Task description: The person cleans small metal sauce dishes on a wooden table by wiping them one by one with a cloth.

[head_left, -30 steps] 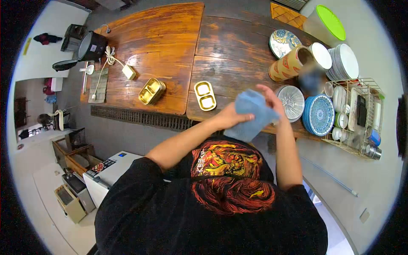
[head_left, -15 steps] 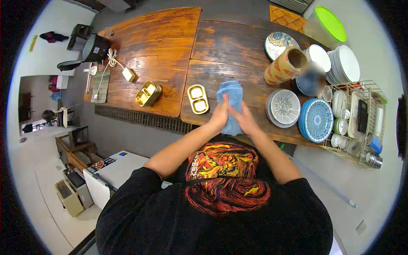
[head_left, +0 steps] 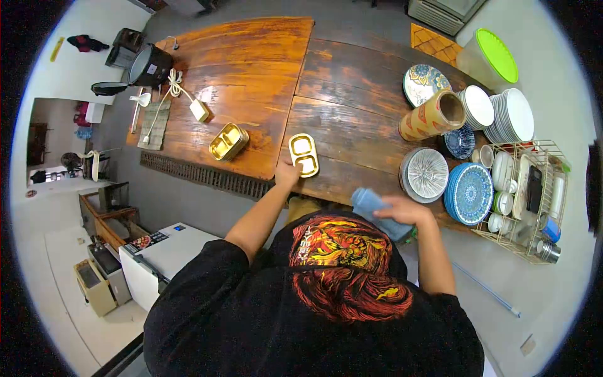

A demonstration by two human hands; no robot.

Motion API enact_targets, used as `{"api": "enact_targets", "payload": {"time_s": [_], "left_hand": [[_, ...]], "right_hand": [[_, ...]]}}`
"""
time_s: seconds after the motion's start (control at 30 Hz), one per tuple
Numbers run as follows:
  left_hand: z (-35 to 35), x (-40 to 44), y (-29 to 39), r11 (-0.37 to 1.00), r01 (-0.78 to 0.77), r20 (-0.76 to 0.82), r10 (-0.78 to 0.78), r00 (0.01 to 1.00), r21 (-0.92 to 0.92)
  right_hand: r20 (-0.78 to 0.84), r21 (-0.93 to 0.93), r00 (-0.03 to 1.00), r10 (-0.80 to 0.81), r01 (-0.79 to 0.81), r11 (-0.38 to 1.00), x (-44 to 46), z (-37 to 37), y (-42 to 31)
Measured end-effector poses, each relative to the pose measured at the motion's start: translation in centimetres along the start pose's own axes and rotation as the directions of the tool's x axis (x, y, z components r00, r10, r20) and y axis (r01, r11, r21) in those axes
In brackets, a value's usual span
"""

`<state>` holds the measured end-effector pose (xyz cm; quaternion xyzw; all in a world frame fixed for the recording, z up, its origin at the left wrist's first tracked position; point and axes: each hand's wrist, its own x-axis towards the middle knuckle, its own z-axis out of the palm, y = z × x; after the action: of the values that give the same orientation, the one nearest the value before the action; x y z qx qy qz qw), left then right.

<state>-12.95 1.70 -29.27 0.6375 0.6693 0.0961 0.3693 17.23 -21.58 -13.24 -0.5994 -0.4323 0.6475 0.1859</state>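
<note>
Two grips for report. Left hand (head_left: 287, 173) found at the near left corner of the tray (head_left: 303, 156), fingers on or just beside the rim; impossible to judge whether gripping it or merely touching. Right hand (head_left: 402, 210) found closed on the cloth (head_left: 369, 202), blue and folded, presumably bunched so as to stay manageable in one hand. Contact between cloth and table (head_left: 358, 113) not determinable; seen across the near edge.

Tray located on the dark boards near that edge, both compartments facing up, well within reach of the left hand; hence, by judgement, its position. Gold stack (head_left: 229, 141) set apart to the left, on lighter boards, nested apparently to save room. Same reason presumed for blue plates (head_left: 472, 191), grey plates (head_left: 428, 174) and white plates (head_left: 515, 116), all piled by kind toward the right end. Wire rack (head_left: 512, 245) loaded with cups and bowls, likely to keep small pieces together.

Markings: pale lettering beside the print on the shirt (head_left: 342, 245), not legible with certainty. Label (head_left: 157, 243) on the white appliance (head_left: 195, 242), with blue mark and fine text, too small to read. Red pattern on the tube (head_left: 418, 120), no readable wording. No brand confirmed on tray or cloth
</note>
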Motion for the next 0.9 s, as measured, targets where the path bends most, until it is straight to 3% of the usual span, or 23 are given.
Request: {"api": "enact_targets", "payload": {"time_s": [0.1, 0.2, 0.33, 0.37, 0.5, 0.57, 0.63, 0.7, 0.73, 0.8, 0.87, 0.9], "left_hand": [[-1.2, -0.2, 0.9, 0.999, -0.046, 0.036, 0.045, 0.998, 0.009], [-2.0, -0.3, 1.2, 0.991, -0.113, 0.033, 0.111, 0.993, 0.073], [-4.5, -0.5, 3.1, 0.984, -0.164, -0.022, 0.166, 0.986, 0.07], [-5.6, -1.0, 4.3, 0.994, -0.109, 0.032, 0.11, 0.993, -0.02], [-10.8, -3.3, 8.6, 0.927, 0.142, 0.286, -0.04, 0.957, -0.347], [-13.4, -5.0, 10.7, 0.839, 0.278, 0.42, -0.066, 0.905, -0.468], [-16.1, -7.1, 12.2, 0.73, 0.407, 0.547, -0.055, 0.835, -0.549], [-18.7, -7.9, 15.3, 0.607, 0.515, 0.653, 0.009, 0.757, -0.605], [-20.0, -8.5, 16.2, 0.612, 0.481, 0.635, 0.045, 0.771, -0.627], [-21.7, -9.7, 17.1, 0.62, 0.376, 0.556, 0.118, 0.823, -0.689], [-21.0, -9.0, 15.3, 0.457, 0.407, 0.538, 0.201, 0.819, -0.791], [-19.8, -8.5, 14.0, 0.448, 0.378, 0.513, 0.232, 0.826, -0.81]], "right_hand": [[0.106, 0.287, 0.981, 0.16, -0.185, 0.94, 0.6, 2.1, 0.1], [0.265, 0.521, 0.925, 0.272, -0.374, 0.767, 1.9, 3.8, 0.2], [0.065, 0.468, 0.98, 0.186, -0.195, 0.862, 3.8, 4.7, -0.7], [-0.002, 0.442, 0.989, 0.149, -0.133, 0.887, 4.3, 4.8, -1.1], [-0.21, 0.313, 0.978, 0.004, 0.063, 0.948, 5.6, 4.2, -4.3], [-0.533, -0.028, 0.822, -0.2, 0.22, 0.975, 6.5, 4.2, -9.7], [-0.711, -0.389, 0.533, -0.459, 0.247, 0.888, 7.9, 4.9, -14.8], [-0.627, -0.605, 0.566, -0.536, 0.08, 0.792, 9.2, 5.8, -18.1], [-0.627, -0.626, 0.536, -0.564, 0.084, 0.775, 9.6, 6.4, -20.1], [-0.626, -0.707, 0.626, -0.466, -0.204, 0.677, 10.2, 7.4, -23.8], [-0.566, -0.762, 0.6, -0.565, -0.118, 0.637, 10.8, 8.4, -24.4], [-0.473, -0.814, 0.741, -0.476, -0.161, 0.558, 11.0, 9.0, -25.3]]}}
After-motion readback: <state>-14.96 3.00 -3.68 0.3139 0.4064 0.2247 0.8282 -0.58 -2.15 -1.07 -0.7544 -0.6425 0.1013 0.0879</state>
